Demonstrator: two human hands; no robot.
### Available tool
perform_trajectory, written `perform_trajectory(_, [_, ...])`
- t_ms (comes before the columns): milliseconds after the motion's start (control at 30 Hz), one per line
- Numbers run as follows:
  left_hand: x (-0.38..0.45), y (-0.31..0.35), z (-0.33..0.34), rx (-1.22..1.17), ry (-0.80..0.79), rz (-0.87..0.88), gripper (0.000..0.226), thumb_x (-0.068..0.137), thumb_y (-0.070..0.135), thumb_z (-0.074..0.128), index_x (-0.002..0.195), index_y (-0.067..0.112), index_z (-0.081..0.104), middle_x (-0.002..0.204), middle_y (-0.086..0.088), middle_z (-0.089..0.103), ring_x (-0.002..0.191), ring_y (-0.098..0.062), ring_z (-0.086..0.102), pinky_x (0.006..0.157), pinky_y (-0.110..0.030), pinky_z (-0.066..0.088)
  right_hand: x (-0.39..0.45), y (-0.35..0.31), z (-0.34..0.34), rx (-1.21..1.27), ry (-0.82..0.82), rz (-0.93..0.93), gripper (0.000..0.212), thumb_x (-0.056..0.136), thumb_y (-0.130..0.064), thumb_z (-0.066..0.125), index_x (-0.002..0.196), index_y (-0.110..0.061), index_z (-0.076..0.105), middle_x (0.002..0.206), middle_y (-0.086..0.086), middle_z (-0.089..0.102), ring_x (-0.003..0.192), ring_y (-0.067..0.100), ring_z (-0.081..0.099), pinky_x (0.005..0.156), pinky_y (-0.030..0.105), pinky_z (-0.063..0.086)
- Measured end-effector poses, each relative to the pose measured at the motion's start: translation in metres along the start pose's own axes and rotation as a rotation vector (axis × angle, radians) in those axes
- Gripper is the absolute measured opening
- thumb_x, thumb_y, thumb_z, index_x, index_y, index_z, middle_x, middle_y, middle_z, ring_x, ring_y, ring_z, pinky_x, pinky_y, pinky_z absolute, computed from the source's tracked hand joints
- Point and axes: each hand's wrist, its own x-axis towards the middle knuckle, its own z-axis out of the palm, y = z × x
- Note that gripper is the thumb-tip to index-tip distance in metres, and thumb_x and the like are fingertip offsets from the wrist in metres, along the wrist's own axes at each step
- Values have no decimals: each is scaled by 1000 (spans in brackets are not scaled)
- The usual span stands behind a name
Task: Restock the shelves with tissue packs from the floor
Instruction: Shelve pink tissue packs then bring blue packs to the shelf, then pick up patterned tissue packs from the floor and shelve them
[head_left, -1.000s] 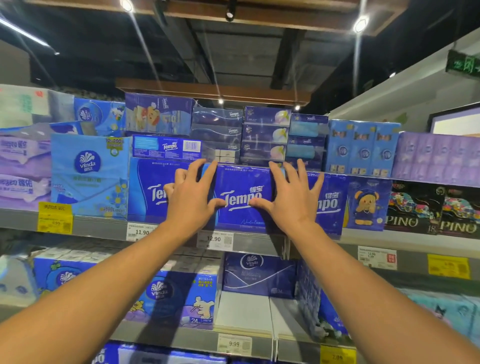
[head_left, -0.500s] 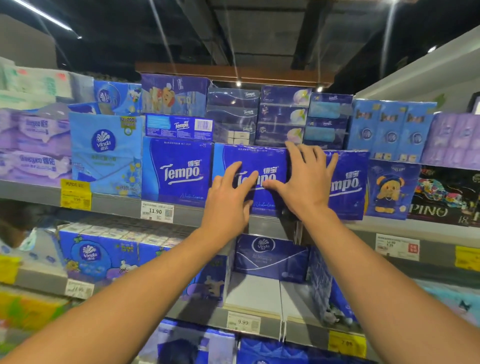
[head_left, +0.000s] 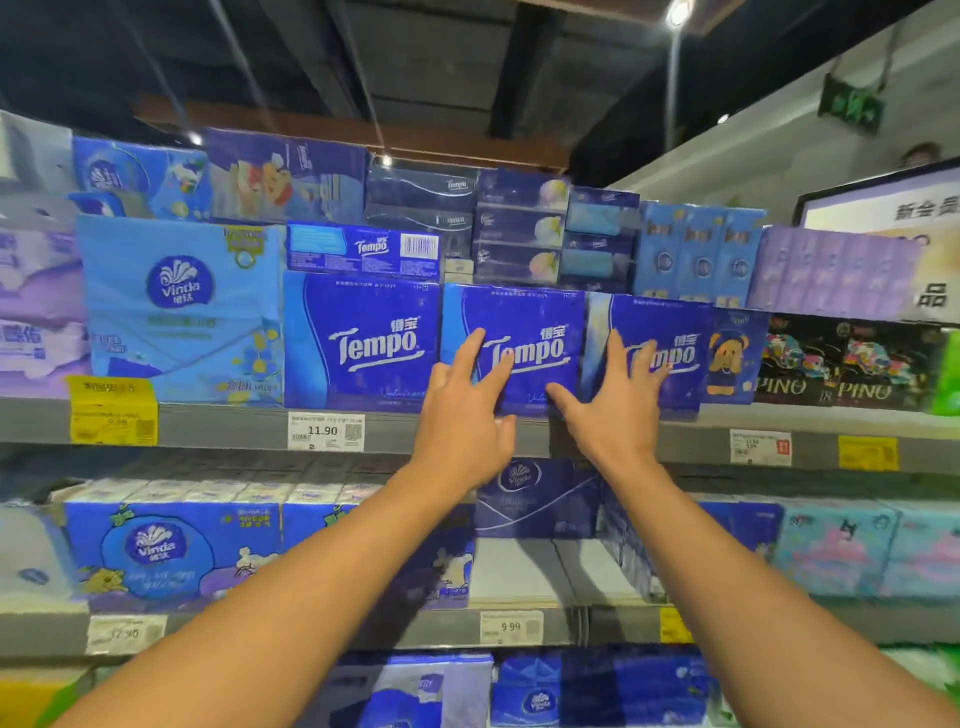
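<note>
Three dark blue Tempo tissue packs stand side by side on the grey upper shelf (head_left: 218, 423). My left hand (head_left: 465, 415) lies flat, fingers spread, against the lower left of the middle Tempo pack (head_left: 524, 317). My right hand (head_left: 610, 410) rests with spread fingers across the seam between that pack and the right Tempo pack (head_left: 670, 322). Neither hand grips anything. The left Tempo pack (head_left: 363, 343) stands untouched beside them.
A light blue Vinda pack (head_left: 182, 306) stands left of the Tempo row, a bear-print pack (head_left: 732, 358) and black Pino packs (head_left: 841, 364) to the right. Boxes are stacked above. The lower shelf (head_left: 311, 629) has a gap on white boxes (head_left: 514, 571).
My left hand has slid from the left Tempo pack to the middle one. My right hand has shifted right and down toward the seam with the right pack. The camera view has moved.
</note>
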Motion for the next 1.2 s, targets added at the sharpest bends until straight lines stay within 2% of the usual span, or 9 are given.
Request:
perform_trajectory(200, [-2,-6,-6,-103,-110,49,67,82,34,62,145,22,43,162,-4,9,124,-33,37,104,-44,39,-26,-28,1,3,45,10,83,80,-45,70,149,-20,32,155,15,29,141,35,29,112,46,34])
perform_trajectory(333, [-13,12,-5,-192,-137,118,64,79,39,65,139,23,50,153,-4,33,126,-32,40,102,-48,40,-65,-20,-29,2,55,33,74,80,-39,71,144,-21,39,143,6,49,134,25,43,105,38,40])
perform_trajectory(500, [-47,90,-9,-454,-210,246,58,77,30,70,132,16,57,131,-6,55,117,-29,49,105,-38,38,-132,9,-115,-131,176,47,69,76,-28,76,137,-10,49,131,10,59,121,28,54,98,31,38])
perform_trajectory(633, [-97,185,-25,-603,-357,347,53,75,29,72,125,15,63,123,-9,63,112,-31,57,98,-35,40,-216,40,-211,-236,265,215,68,76,-31,73,138,-12,50,131,10,60,118,27,55,96,30,36])
perform_trajectory(800, [-217,338,-75,-895,-565,449,53,76,30,76,126,17,63,123,-8,66,112,-27,60,97,-31,41,-387,84,-349,-392,343,516,67,76,-34,76,136,-18,51,128,7,63,115,25,58,94,30,39])
perform_trajectory(967, [-406,494,-157,-1137,-922,575,53,75,33,79,125,21,63,117,-4,68,105,-23,63,94,-36,48,-604,98,-494,-489,469,853,68,76,-33,77,137,-18,51,131,2,61,119,19,57,98,30,41])
perform_trajectory(1033, [-482,541,-196,-1194,-1047,644,56,75,36,79,127,24,61,120,-2,67,106,-20,63,97,-36,47,-690,92,-542,-512,550,1009,69,76,-38,77,138,-23,50,128,2,63,114,21,59,93,32,44])
perform_trajectory(1133, [-576,597,-249,-1225,-1198,792,59,76,37,78,131,23,60,124,-1,65,110,-20,62,98,-35,44,-792,77,-596,-527,698,1166,66,74,-40,78,134,-28,53,115,-4,66,107,21,62,82,26,43])
perform_trajectory(1200, [-617,624,-275,-1223,-1271,862,61,75,39,79,131,22,60,123,-2,66,110,-21,62,97,-32,42,-841,68,-620,-532,770,1234,62,75,-40,79,132,-31,55,112,-6,68,103,19,64,82,30,48])
